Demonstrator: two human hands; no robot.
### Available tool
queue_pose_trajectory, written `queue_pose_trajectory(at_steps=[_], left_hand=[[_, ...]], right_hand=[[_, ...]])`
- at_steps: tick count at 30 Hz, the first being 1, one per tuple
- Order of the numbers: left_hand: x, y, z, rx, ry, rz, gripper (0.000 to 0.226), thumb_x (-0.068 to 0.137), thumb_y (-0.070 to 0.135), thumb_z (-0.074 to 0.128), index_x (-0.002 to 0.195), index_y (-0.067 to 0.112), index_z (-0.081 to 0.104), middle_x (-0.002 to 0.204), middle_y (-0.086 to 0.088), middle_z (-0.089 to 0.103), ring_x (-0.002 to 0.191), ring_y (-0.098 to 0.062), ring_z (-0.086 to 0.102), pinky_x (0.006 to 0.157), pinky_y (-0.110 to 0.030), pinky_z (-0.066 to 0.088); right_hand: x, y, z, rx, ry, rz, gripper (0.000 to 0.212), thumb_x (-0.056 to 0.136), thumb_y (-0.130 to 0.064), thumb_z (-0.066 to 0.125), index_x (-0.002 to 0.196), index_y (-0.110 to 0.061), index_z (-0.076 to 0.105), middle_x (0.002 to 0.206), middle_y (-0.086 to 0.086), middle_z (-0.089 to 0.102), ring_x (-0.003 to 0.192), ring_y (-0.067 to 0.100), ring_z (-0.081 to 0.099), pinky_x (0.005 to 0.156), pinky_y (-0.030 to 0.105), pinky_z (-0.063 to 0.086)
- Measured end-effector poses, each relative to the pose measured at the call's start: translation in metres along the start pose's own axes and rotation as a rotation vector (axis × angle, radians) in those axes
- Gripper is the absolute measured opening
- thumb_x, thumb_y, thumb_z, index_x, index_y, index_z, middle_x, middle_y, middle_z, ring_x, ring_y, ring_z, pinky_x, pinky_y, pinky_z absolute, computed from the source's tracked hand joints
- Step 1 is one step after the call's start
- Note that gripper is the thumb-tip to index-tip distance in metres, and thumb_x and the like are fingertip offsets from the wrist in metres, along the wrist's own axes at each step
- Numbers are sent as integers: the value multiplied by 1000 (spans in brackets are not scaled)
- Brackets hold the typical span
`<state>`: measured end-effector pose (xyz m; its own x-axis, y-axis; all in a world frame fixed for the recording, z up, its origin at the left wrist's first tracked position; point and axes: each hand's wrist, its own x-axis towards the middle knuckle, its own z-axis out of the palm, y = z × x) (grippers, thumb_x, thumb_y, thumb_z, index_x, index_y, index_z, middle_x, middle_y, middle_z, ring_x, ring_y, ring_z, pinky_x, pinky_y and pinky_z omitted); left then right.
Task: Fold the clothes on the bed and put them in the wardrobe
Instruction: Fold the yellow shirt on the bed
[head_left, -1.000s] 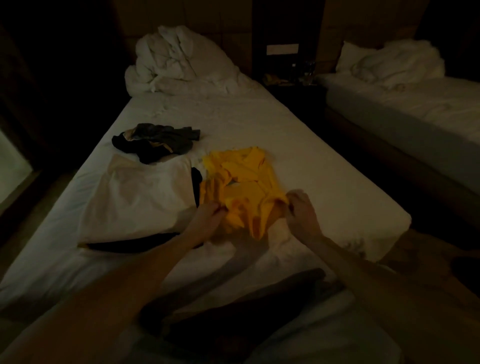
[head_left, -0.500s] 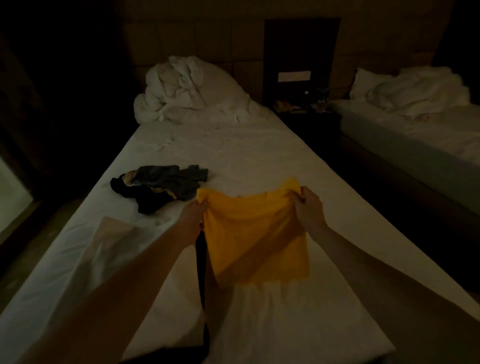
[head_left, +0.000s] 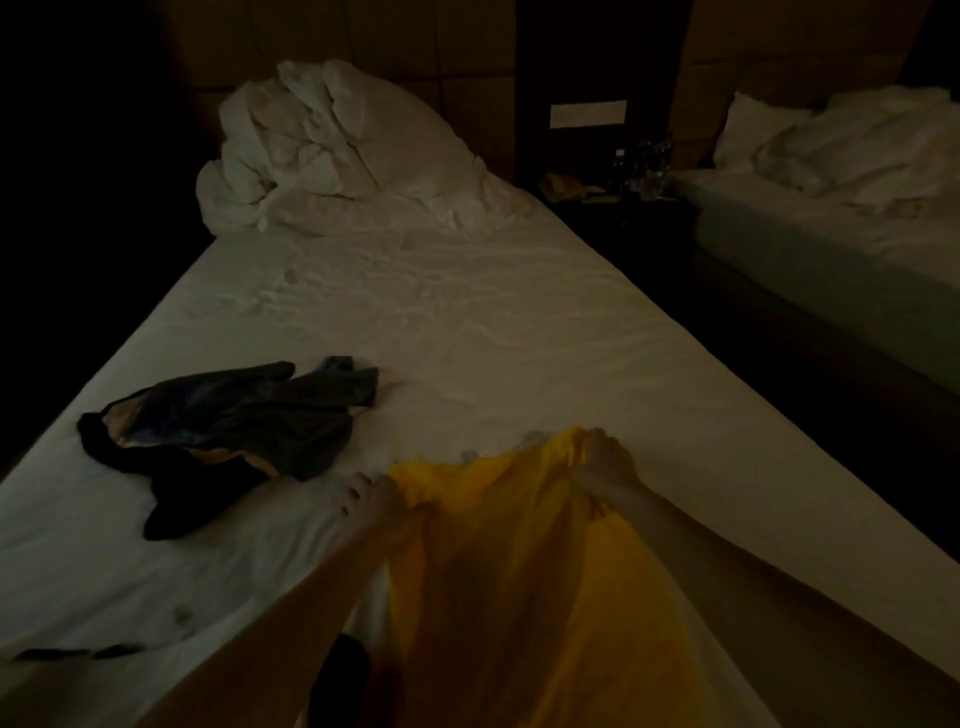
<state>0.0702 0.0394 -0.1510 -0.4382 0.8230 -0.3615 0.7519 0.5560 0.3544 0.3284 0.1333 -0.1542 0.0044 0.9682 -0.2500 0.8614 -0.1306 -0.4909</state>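
- One yellow garment (head_left: 545, 571) is spread between the two hands over the near end of the bed (head_left: 467, 322), its far edge pulled taut and the rest running down toward the near edge of the frame.
- The left hand (head_left: 371, 501) has its grip closed on the garment's far left corner — the fingers rest against the sheet there.
- The right hand (head_left: 605, 460) has its grip clenched on the far right corner, with the cloth bunched up in it.
- One dark crumpled garment (head_left: 228, 421) lies on the sheet near the bed's left edge, just beyond the left hand and apart from the yellow one; lighter patches show in its folds.
- One small black piece (head_left: 340, 675) shows at the near edge beside the left forearm — too dim to say what it is.
- One white duvet (head_left: 332, 150) sits heaped at the head of the bed.
- A second bed (head_left: 831, 234) stands to the right, a dark nightstand (head_left: 613, 208) between the two.
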Motion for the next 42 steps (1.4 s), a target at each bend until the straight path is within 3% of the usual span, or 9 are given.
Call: queue_pose_trajectory(at_steps=[4, 6, 9, 11, 14, 17, 21, 31, 42], left_hand=[[10, 1, 0, 55, 10, 89, 67, 98, 42, 47, 151, 11, 21, 157, -17, 17, 143, -33, 21, 115, -43, 22], [1, 4, -5, -80, -68, 134, 59, 103, 29, 41, 152, 6, 17, 159, -15, 16, 146, -28, 18, 114, -31, 15], [-21, 3, -21, -448, -121, 140, 55, 103, 23, 44, 149, 3, 24, 153, -14, 28, 140, -33, 32, 111, -35, 29], [-46, 3, -40, -557, -84, 189, 35, 101, 19, 48, 131, 1, 51, 121, -15, 57, 107, -33, 58, 85, -33, 46], [-87, -3, -66, -644, 38, 259, 19, 96, 13, 57, 81, 2, 61, 76, -16, 57, 64, -21, 53, 61, -31, 44], [-135, -12, -88, -729, 54, 303, 21, 92, 19, 65, 82, 0, 61, 85, -28, 61, 74, -31, 61, 72, -45, 52], [-212, -11, -113, -1016, 36, 334, 2, 89, 13, 68, 91, 12, 67, 97, -13, 69, 91, -32, 67, 88, -48, 53], [-340, -31, -149, -1193, 83, 465, 4, 91, 10, 64, 89, 12, 67, 81, -2, 73, 81, -22, 69, 72, -38, 54], [-460, -92, -195, -1308, 198, 502, 22, 88, 18, 67, 107, 6, 66, 97, -11, 70, 86, -25, 68, 76, -41, 56]], right_hand=[[2, -11, 4, 34, -125, -85, 33, 87, -30, 66, 109, -6, 59, 105, 16, 62, 95, 34, 63, 59, 33, 49], [-8, -12, -1, 99, -184, -80, 21, 90, -25, 62, 84, -6, 56, 81, 12, 56, 74, 27, 58, 55, 30, 44], [-35, -18, -23, 227, -155, -109, 20, 94, -26, 59, 88, -8, 55, 79, 6, 50, 77, 25, 52, 62, 31, 37], [-58, -20, -40, 303, -82, -147, 25, 95, -31, 61, 88, -7, 55, 76, 4, 49, 81, 24, 52, 67, 31, 36], [-101, -23, -71, 402, 0, -197, 36, 92, -34, 65, 94, 1, 60, 85, 10, 57, 84, 27, 58, 70, 35, 42], [-154, -27, -105, 483, 69, -271, 28, 91, -28, 66, 105, -3, 67, 102, 15, 67, 96, 30, 63, 85, 44, 49], [-225, -28, -144, 565, 181, -344, 27, 90, -24, 68, 106, -3, 68, 104, 17, 68, 96, 31, 65, 89, 51, 52], [-350, -21, -202, 753, 233, -423, 22, 84, -24, 74, 104, -13, 72, 99, 7, 71, 91, 25, 69, 87, 49, 56], [-462, -43, -206, 948, 66, -570, 18, 84, -26, 73, 100, -16, 72, 98, 7, 72, 88, 23, 70, 77, 39, 57]])
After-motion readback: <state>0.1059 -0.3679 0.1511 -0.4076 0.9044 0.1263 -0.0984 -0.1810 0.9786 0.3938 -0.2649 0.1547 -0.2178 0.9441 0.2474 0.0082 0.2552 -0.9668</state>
